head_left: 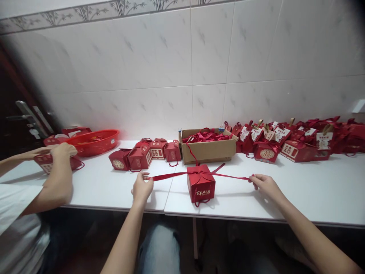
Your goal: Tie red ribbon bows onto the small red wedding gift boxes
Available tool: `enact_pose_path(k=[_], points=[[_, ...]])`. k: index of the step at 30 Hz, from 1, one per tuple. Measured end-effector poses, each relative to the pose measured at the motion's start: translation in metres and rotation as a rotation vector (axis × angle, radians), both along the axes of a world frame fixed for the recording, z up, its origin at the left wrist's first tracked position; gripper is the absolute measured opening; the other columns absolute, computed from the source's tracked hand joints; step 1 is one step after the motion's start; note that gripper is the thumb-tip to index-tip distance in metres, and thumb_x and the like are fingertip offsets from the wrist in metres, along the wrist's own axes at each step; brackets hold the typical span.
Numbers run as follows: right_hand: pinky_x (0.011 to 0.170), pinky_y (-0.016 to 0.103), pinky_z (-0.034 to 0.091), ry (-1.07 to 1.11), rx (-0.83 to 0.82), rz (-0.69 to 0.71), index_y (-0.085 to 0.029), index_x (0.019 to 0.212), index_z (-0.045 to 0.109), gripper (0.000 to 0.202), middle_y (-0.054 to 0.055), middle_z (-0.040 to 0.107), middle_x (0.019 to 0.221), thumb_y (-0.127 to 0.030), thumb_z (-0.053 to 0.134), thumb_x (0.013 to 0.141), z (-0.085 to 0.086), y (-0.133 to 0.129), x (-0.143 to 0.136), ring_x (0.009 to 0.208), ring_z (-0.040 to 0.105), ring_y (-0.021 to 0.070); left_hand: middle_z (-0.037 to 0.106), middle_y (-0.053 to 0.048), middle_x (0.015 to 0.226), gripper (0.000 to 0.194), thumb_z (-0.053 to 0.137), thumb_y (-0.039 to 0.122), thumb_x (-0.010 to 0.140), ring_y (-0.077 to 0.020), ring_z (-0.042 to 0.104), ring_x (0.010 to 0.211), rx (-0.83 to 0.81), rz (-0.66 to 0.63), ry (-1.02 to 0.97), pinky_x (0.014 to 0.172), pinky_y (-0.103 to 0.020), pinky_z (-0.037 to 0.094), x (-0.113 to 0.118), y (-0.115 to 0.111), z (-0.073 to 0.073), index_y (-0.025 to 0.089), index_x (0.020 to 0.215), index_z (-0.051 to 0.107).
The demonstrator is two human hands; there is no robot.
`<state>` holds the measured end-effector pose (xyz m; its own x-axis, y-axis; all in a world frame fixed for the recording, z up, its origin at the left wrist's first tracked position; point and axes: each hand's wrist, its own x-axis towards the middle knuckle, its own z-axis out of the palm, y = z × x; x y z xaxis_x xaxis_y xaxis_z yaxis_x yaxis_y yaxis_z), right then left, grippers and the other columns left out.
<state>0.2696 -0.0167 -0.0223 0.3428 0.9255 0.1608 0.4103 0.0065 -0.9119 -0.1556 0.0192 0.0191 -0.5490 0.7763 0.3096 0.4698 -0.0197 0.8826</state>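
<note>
A small red gift box (201,186) with gold lettering stands on the white table (245,201), close to its front edge. Red ribbon (171,176) crosses the box top and stretches out to both sides, with a short end sticking up at the back right. My left hand (142,186) pinches the ribbon left of the box. To the right, my right hand (264,184) pinches the opposite end. Both hands are off the box, and the ribbon looks taut between them. A red cord hangs at the box's lower front.
Behind the box sits a cardboard box (209,151) of red ribbons. Several red gift boxes (139,156) stand left of it, many more (302,150) along the right. At far left, a person's hands (61,152) work near a red basin (98,142).
</note>
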Motion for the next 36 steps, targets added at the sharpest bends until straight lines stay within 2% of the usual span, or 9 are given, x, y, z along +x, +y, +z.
enact_pose_path(k=[3,5,7,10,15,18,21,25,36], points=[[0.055,0.031,0.045,-0.132,0.157,-0.102,-0.019,0.081,0.06,0.028,0.007,0.064,0.085,-0.04,0.064,0.063,0.008,0.005,-0.011,0.068,0.059,0.0208,0.06,-0.009,0.103,0.019,0.064,0.023,0.065,-0.036,0.045,0.117,0.043,-0.029,0.135,0.097,-0.055,0.03,0.026,-0.011,0.012,0.024,0.082,0.057],[0.062,0.033,0.048,-0.157,0.262,-0.067,-0.019,0.088,0.058,0.031,0.01,0.063,0.099,-0.041,0.063,0.066,0.018,0.01,-0.027,0.079,0.062,0.0225,0.061,-0.009,0.105,0.016,0.06,0.027,0.071,-0.0296,0.05,0.113,0.12,-0.249,0.252,0.099,-0.046,0.035,0.048,-0.018,0.022,0.024,0.087,0.06],[0.067,0.034,0.049,-0.166,0.306,0.108,-0.019,0.088,0.059,0.027,0.01,0.063,0.098,-0.042,0.06,0.073,0.029,0.016,-0.049,0.082,0.062,0.0218,0.061,-0.008,0.106,0.018,0.055,0.031,0.078,-0.0259,0.054,0.108,0.133,-0.471,0.307,0.095,-0.042,0.039,0.069,-0.021,0.032,0.023,0.092,0.061],[0.075,0.033,0.049,-0.162,0.343,0.403,-0.019,0.09,0.062,0.027,0.008,0.062,0.099,-0.043,0.059,0.078,0.044,0.033,-0.083,0.088,0.061,0.0203,0.061,-0.007,0.106,0.02,0.055,0.032,0.078,-0.0249,0.057,0.102,0.048,-0.61,0.297,0.089,-0.04,0.044,0.093,-0.018,0.039,0.022,0.094,0.062],[0.061,0.029,0.048,0.022,0.065,0.654,-0.017,0.068,0.054,0.045,0.0,0.053,0.063,-0.06,0.054,0.079,0.054,0.077,-0.099,0.061,0.056,0.0147,0.06,-0.008,0.101,0.023,0.06,0.035,0.075,-0.0236,0.059,0.094,0.046,-0.568,0.228,0.081,-0.037,0.046,0.106,-0.002,0.03,0.021,0.093,0.058],[0.061,0.028,0.045,-0.012,-0.05,0.823,-0.014,0.062,0.058,0.051,0.001,0.055,0.06,-0.062,0.055,0.077,0.048,0.094,-0.087,0.061,0.056,0.0146,0.061,-0.006,0.097,0.033,0.062,0.046,0.073,-0.0231,0.059,0.09,0.02,-0.564,0.237,0.077,-0.035,0.046,0.102,0.003,0.017,0.022,0.094,0.055],[0.061,0.026,0.04,-0.043,-0.092,0.936,-0.013,0.065,0.062,0.051,0.002,0.057,0.064,-0.063,0.059,0.074,0.037,0.096,-0.081,0.062,0.051,0.0132,0.06,-0.003,0.086,0.041,0.061,0.056,0.072,-0.021,0.059,0.077,-0.075,-0.578,0.23,0.068,-0.033,0.045,0.098,0.004,0.006,0.022,0.092,0.051],[0.055,0.024,0.03,-0.117,-0.178,1.094,-0.015,0.058,0.054,0.051,-0.005,0.041,0.055,-0.062,0.056,0.077,0.031,0.085,-0.085,0.053,0.034,0.0088,0.053,0.003,0.069,0.041,0.059,0.058,0.072,-0.0172,0.054,0.063,-0.128,-0.592,0.153,0.06,-0.028,0.041,0.098,0.003,0.001,0.023,0.088,0.045],[0.057,0.024,0.035,0.214,-0.203,1.092,-0.015,0.063,0.054,0.037,-0.003,0.049,0.058,-0.046,0.062,0.082,0.039,0.073,-0.088,0.056,0.044,0.0098,0.034,0.006,0.053,0.05,0.057,0.061,0.073,-0.0117,0.037,0.054,-0.114,-0.482,0.081,0.053,-0.023,0.03,0.118,0.004,-0.002,0.021,0.056,0.033]])
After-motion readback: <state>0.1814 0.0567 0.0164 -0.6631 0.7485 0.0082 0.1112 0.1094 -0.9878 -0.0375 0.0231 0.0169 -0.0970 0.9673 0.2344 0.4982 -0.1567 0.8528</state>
